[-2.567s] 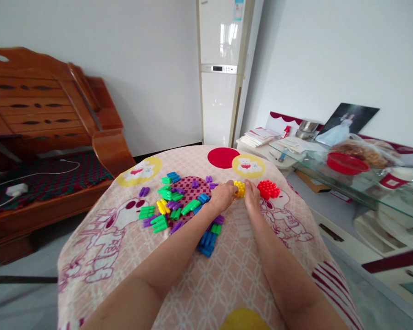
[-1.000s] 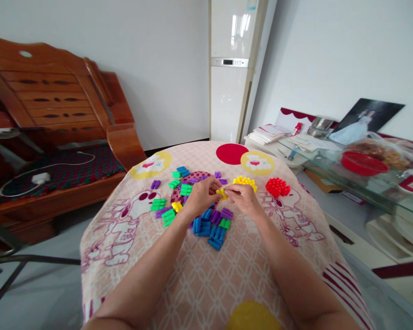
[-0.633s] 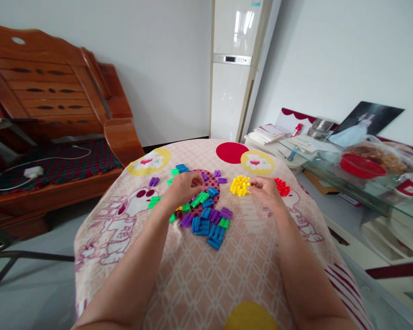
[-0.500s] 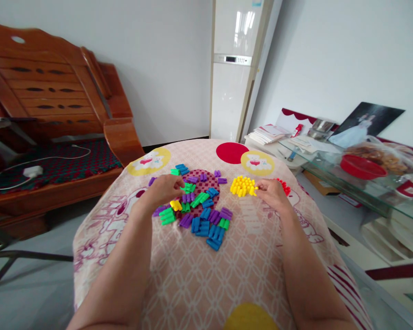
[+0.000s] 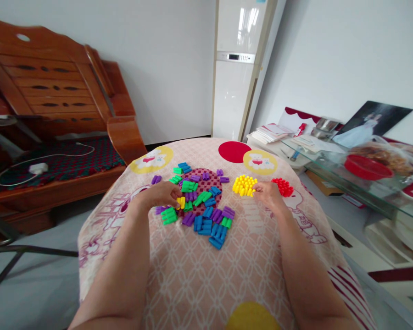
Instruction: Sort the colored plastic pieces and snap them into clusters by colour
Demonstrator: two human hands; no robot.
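My left hand (image 5: 163, 194) is closed, its fingertips pinching a yellow plastic block (image 5: 181, 202) at the left of a loose spread of pieces. Green blocks (image 5: 169, 215), purple blocks (image 5: 188, 218) and blue blocks (image 5: 217, 236) lie scattered around it on the tablecloth. On the right, my right hand (image 5: 266, 193) has its fingers together at the edge of a cluster of yellow blocks (image 5: 245, 185) standing close together. Whether anything is between those fingertips I cannot make out. Just beyond that hand lies a cluster of red blocks (image 5: 282, 187).
A patterned cloth covers the round table (image 5: 206, 279). To the right, a glass-topped stand (image 5: 316, 165) holds a red bowl (image 5: 368, 167) and papers (image 5: 270, 133). A wooden bench (image 5: 55, 96) stands at the left, a tall white cabinet unit (image 5: 234, 91) behind.
My left hand has come down from the green blocks onto the yellow block and taken hold of it. My right hand has shifted slightly and stays beside the yellow cluster.
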